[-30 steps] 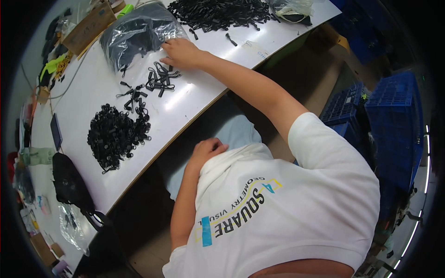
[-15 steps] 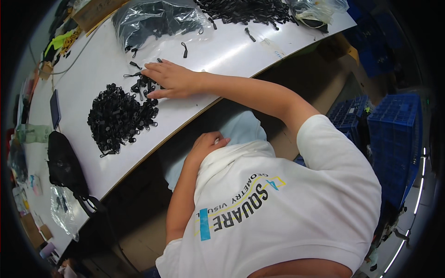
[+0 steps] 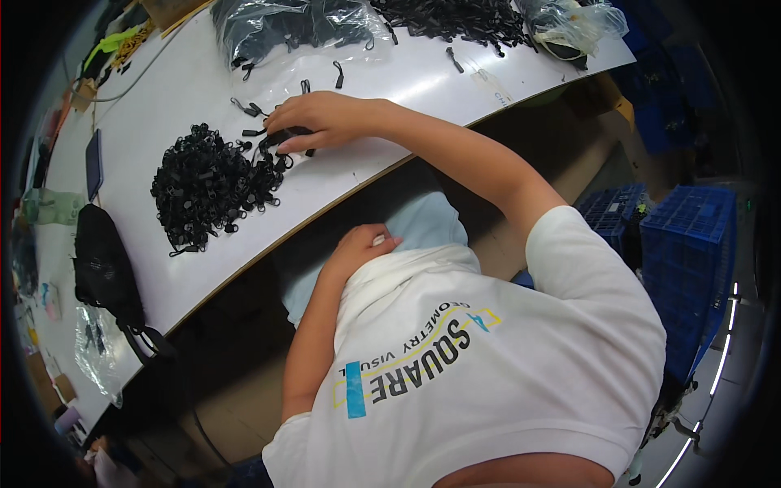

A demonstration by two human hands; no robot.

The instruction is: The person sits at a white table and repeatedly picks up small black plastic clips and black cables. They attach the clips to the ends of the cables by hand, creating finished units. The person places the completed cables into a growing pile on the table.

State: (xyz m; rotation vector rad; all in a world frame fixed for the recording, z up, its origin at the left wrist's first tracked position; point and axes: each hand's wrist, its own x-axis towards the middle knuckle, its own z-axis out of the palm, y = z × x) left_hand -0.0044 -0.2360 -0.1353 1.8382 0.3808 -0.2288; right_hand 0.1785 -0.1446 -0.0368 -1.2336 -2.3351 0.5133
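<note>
My right hand [image 3: 327,119] reaches over the white table, fingers bent and thumb apart from them. Dark pieces, apparently small black looped zipper pulls, show beneath the palm and between thumb and fingers; none is clearly gripped. Just left of it lies a dense heap of black zipper pulls [image 3: 207,191], with a few strays by the fingertips. A single loose pull [image 3: 338,75] lies beyond the hand. My left hand [image 3: 362,246] rests at my waist on the white shirt, its fingers curled. Something small and whitish shows between thumb and fingers, too small to make out.
A clear plastic bag [image 3: 297,28] of black pieces lies at the back, beside another black heap [image 3: 455,20] and a second plastic bag [image 3: 578,32]. To the left are a phone-like slab [image 3: 95,163] and a black pouch [image 3: 104,260]. Blue crates [image 3: 687,252] stand right.
My right hand's fingers have gone from stretched out to bent over the stray pulls, and the hand has shifted slightly away. The view has tilted a little. My left hand stays at my waist.
</note>
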